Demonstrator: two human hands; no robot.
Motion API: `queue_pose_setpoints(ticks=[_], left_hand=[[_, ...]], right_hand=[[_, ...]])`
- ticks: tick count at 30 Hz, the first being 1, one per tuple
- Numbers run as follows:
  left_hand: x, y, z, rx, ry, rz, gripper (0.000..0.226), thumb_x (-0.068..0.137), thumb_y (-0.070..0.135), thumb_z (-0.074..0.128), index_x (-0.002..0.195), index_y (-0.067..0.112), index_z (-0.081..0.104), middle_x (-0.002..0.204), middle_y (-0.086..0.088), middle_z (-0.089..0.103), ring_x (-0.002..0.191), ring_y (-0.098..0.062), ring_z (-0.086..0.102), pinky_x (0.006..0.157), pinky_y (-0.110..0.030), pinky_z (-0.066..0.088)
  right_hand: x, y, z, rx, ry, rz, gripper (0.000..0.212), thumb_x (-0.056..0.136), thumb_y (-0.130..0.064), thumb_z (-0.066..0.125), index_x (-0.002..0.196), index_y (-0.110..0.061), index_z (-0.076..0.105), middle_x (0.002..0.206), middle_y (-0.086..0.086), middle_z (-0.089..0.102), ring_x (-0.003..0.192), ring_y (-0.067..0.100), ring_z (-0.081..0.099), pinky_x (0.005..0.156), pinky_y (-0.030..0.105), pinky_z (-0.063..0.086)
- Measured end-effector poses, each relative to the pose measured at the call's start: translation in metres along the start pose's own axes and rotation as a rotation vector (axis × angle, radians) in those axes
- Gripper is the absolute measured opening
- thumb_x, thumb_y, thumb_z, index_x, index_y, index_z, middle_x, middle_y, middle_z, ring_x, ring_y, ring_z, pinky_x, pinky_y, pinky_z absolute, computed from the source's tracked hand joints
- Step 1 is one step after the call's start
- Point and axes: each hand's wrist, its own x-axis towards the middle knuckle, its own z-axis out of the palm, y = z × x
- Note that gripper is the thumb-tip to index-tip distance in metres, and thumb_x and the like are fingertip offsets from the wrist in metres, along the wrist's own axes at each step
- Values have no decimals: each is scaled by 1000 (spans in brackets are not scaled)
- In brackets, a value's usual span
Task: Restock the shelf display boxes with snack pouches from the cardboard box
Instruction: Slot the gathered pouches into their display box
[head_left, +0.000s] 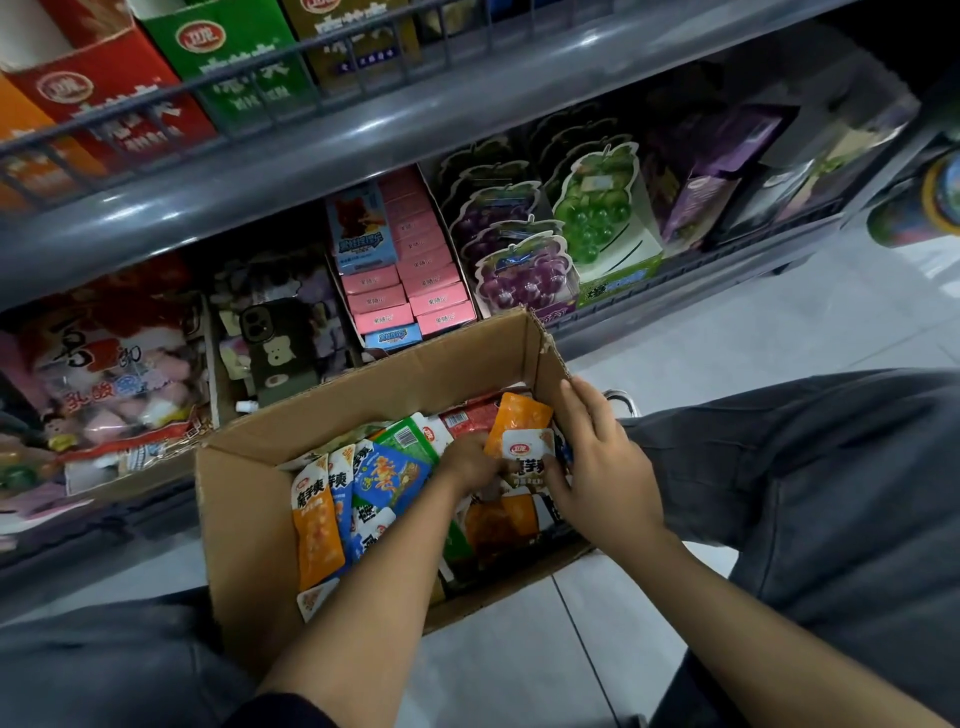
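Shop aisle, grey shelf (363, 150) of display boxes (410, 260) above pale floor tiles. Open cardboard box (249, 519) sits between the person's knees, full of snack pouches (317, 525). Both hands inside: left hand (470, 460) curled among them, grip unclear; right hand (602, 462) pinching an orange pouch (519, 421).

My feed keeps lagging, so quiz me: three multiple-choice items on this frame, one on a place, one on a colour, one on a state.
1. Where does the cardboard box sit?
A. On the top shelf
B. On the floor between the person's knees
C. On a trolley

2. What colour is the pouch that both hands grip?
A. Orange and white
B. Purple
C. Black

3. How is the cardboard box?
A. Taped shut
B. Open, pouches inside
C. Open, bare inside

Key: 1 B, tiles show under it, trouser legs either side. 2 A, the left hand and right hand meet on it. 3 B, flaps up, pouches showing.
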Motion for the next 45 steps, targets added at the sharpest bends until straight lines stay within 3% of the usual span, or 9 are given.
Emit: queue_pose_setpoints(ticks=[3, 10, 19, 25, 29, 35, 37, 40, 45], left_hand=[[-11, 6, -14, 39, -147, 36, 28, 88, 18, 66, 115, 12, 63, 112, -4, 67, 94, -18, 62, 73, -26, 51], [-24, 2, -24, 77, -264, 100, 31, 89, 19, 65, 120, 16, 60, 110, 5, 63, 97, -11, 58, 68, -12, 45], [-24, -10, -11, -46, 76, 164, 13, 79, 11, 74, 91, 5, 75, 95, -6, 73, 88, -22, 67, 82, -35, 53], [-50, 21, -46, -360, 289, 155, 4, 83, 14, 72, 83, 13, 68, 81, 2, 68, 72, -14, 61, 63, -21, 49], [-79, 48, -62, -525, 323, 253, 10, 84, 9, 69, 85, 18, 67, 84, 6, 70, 73, -7, 65, 65, -17, 52], [-121, 75, -74, -703, 324, 303, 8, 84, 8, 68, 85, 16, 67, 88, -3, 72, 85, -22, 67, 84, -39, 53], [-133, 79, -79, -831, 326, 282, 6, 86, 7, 65, 87, 13, 66, 90, -4, 71, 86, -22, 66, 84, -40, 53], [-150, 83, -86, -1045, 293, 261, 12, 90, 6, 60, 101, 10, 63, 98, -9, 70, 87, -23, 66, 79, -42, 54], [-178, 83, -97, -1164, 338, 254, 14, 90, 6, 60, 103, 12, 59, 102, -10, 68, 90, -26, 65, 80, -45, 54]], right_hand=[[0, 1, 0, 10, -2, 5, 73, 80, -27, 66, 144, -10, 35, 148, 6, 37, 101, 29, 62, 64, 33, 57], [0, 0, 0, -1, -11, 17, 72, 81, -26, 65, 144, -10, 34, 148, 5, 36, 98, 28, 62, 61, 36, 57], [0, 0, 0, -12, 5, 12, 72, 81, -26, 64, 144, -10, 34, 147, 6, 37, 100, 28, 62, 59, 35, 57], [1, 1, 0, -9, -7, 8, 74, 84, -30, 60, 148, -13, 27, 148, 5, 35, 103, 28, 60, 62, 36, 56], [0, -4, -4, 36, -20, 41, 73, 91, -43, 52, 150, -18, 18, 152, 1, 28, 120, 23, 51, 81, 37, 55], [11, -28, -20, 77, 110, 44, 91, 82, -72, 39, 150, -14, 20, 140, 5, 47, 125, 23, 46, 99, 39, 40], [14, -40, -27, 270, 92, 79, 104, 74, -76, 51, 151, -18, 10, 139, 2, 45, 125, 20, 44, 99, 37, 40], [16, -62, -34, 736, -74, 162, 117, 67, -56, 75, 150, -31, -2, 137, -4, 49, 116, 10, 54, 94, 34, 49], [17, -94, -36, 841, -206, 211, 77, 73, -28, 80, 133, -27, 32, 109, -1, 65, 98, 14, 64, 75, 22, 54]])
